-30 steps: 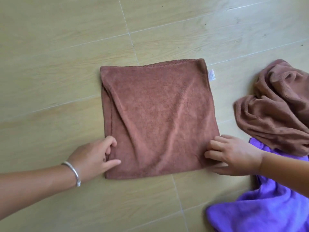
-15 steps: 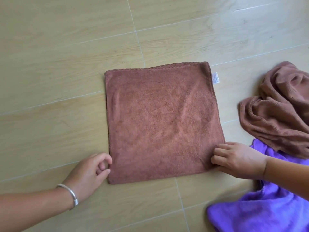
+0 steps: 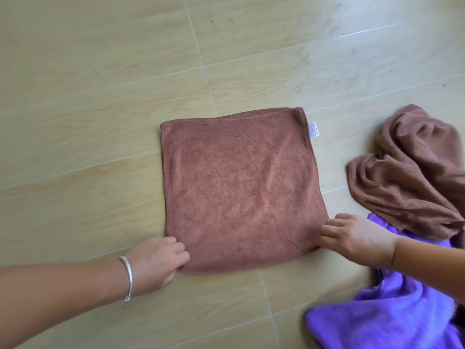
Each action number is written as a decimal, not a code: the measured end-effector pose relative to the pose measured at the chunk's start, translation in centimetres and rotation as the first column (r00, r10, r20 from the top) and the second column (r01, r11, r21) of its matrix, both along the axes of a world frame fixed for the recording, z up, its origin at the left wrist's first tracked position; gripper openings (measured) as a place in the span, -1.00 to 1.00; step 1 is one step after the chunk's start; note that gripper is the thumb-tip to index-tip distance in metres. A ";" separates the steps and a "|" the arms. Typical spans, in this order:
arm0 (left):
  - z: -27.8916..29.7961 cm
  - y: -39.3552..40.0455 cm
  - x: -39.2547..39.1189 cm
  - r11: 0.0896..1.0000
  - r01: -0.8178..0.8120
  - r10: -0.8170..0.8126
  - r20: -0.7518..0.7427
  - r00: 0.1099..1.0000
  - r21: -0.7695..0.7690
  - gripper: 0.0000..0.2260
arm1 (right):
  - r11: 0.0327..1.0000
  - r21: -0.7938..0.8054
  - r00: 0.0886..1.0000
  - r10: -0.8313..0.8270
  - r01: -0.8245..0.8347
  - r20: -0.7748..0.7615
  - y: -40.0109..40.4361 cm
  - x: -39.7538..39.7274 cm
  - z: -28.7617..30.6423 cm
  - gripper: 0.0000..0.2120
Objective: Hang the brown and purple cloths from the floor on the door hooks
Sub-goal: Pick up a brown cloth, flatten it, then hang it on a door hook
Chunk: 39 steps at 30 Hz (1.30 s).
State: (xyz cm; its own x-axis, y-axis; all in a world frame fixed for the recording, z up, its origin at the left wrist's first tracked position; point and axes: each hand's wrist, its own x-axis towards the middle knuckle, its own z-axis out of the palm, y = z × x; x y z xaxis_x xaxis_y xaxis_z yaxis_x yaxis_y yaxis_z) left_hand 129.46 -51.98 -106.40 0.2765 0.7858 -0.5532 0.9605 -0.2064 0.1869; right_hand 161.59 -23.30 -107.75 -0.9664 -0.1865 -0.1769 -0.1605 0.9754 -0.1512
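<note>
While the flat brown cloth (image 3: 239, 190) lies spread square on the floor (image 3: 100, 109), my findings are as follows.

Flat cloth, position: fully on the floor, smoothed out, its white label (image 3: 313, 129) showing at the far right edge.

Left hand (image 3: 156, 263): at the near left corner, fingers curled onto the hem. It appears to pinch that corner, though the thumb is hidden beneath.

Right hand (image 3: 357, 238): at the near right corner, fingers bent and gathered on the cloth edge, gripping it.

Other cloths: a crumpled brown cloth (image 3: 415, 172) lies heaped to the right, apart from the flat one. The purple cloth (image 3: 382, 318) lies bunched under my right forearm, its far end touching the crumpled brown heap.

Door hooks: not in view.

Handling, judged: thin microfibre, light and limp, with no stiffness of its own. It will sag and fold the moment it leaves the floor. Not slippery or fragile; the nap should give a sure hold.

Where to hold, judged: the two near corners I hold now suit lifting it flat. For hanging, one corner or the stitched hem is the stronger purchase; no hanging loop is visible.

Progress, judged: early. All three cloths are on the floor and none is hung.

Risk, judged: lifting by one corner lets the rest trail and drag.
</note>
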 end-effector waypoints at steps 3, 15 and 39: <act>2.3 2.2 -1.3 0.958 -0.268 0.271 0.018 0.962 -0.101 -0.88 | 0.995 0.043 0.996 -0.088 0.088 0.000 1.3 -1.9 4.5 -0.77; 32.2 6.7 -10.1 0.410 -0.856 0.714 0.472 0.517 0.316 -0.82 | 0.779 0.100 0.785 -0.618 0.619 -0.044 5.4 -10.7 37.2 -0.80; 92.9 -3.5 -18.3 0.447 -0.549 0.586 0.233 0.776 0.706 -0.91 | 0.839 -0.090 0.770 -0.531 0.537 -0.355 -4.9 -22.1 96.0 -0.81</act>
State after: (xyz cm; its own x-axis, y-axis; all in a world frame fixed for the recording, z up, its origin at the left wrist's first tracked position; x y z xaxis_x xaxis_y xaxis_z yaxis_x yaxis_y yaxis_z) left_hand 111.19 -55.51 -13.47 -0.3886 0.8871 0.2491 0.9166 0.3445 0.2030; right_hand 139.46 -28.22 -11.70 -0.9049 0.3784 0.1948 0.3484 0.9215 -0.1715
